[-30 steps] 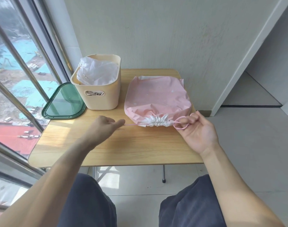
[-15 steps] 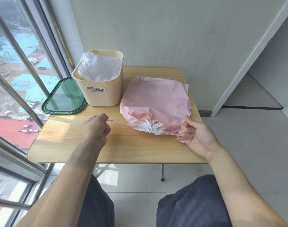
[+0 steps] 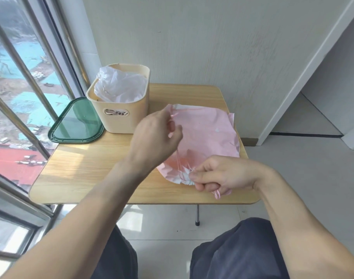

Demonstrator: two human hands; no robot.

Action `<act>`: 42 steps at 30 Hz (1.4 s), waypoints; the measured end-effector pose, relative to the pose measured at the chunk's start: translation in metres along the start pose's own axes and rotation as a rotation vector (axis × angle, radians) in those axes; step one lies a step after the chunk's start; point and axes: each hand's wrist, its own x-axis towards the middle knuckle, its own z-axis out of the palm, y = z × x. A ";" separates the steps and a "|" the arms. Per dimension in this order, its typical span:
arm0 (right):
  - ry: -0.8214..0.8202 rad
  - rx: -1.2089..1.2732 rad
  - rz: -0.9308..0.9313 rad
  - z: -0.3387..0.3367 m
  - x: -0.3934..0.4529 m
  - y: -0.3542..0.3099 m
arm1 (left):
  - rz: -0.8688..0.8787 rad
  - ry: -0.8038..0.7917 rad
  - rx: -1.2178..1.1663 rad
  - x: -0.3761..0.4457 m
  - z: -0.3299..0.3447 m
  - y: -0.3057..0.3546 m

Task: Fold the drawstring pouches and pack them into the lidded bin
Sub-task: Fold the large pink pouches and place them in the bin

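One worktop (image 3: 87,174), a pale wood-grain folding top, carries everything you are working with. Beyond the fingers of your left hand (image 3: 155,135) stands one cream plastic bin (image 3: 123,115) with a cut-out handle; one crumpled white pouch (image 3: 119,85) already lies inside it. To the left of those fingers, just beside the bin, lies one dark green translucent lid (image 3: 75,121), off and flat on the worktop.

Under and between your two hands lies one pink drawstring pouch (image 3: 208,133), flat, its gathered white mouth at the near edge. Your right hand (image 3: 222,176) has its fingers (image 3: 200,175) curled round that gathered mouth and pinching it; a loop of the thin pink cord (image 3: 217,194) hangs out just below them. Your left hand is raised over the pouch's far left corner with the fingers curled, and a length of cord seems to run up from the mouth toward it; motion blur makes the exact grip uncertain.

To do this step well, I judge you should keep the right fingers anchoring the mouth on the worktop, lay the loose cord onto the pink face so it gets trapped inside the fold, then smooth the cloth before folding to a size the bin takes.
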 end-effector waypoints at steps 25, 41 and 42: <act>0.504 0.270 0.002 -0.028 0.081 0.058 | -0.045 -0.749 0.331 0.032 0.022 0.005; 0.447 -0.335 0.241 -0.080 0.085 0.020 | -0.104 -0.898 0.319 -0.044 0.036 0.000; 0.498 -0.465 0.248 -0.088 0.086 0.017 | -0.116 -0.895 0.294 -0.045 0.037 -0.001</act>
